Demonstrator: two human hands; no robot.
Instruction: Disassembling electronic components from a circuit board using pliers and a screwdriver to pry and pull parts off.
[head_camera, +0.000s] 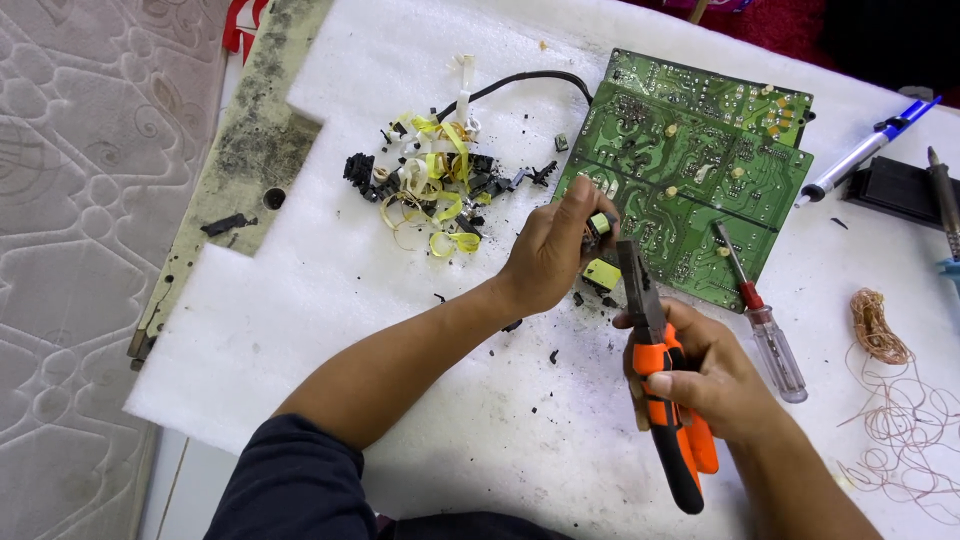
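Observation:
My left hand (548, 250) pinches a small black part wrapped in yellow tape (598, 226) at the near edge of a green circuit board (690, 170). My right hand (700, 375) grips orange-handled pliers (655, 370); their dark jaws point up toward that part and reach a second yellow-taped piece (601, 273) lying just below it. The jaw tips stay a little apart from the held part.
A heap of yellow tape strips and black fragments (432, 185) lies left of the board, with a black cable (520, 80) behind. A screwdriver (760, 315) rests across the board's near corner. Copper wire (895, 390), a blue tool (865, 150) and a soldering iron (945, 200) sit right. White foam (300, 300) covers the table.

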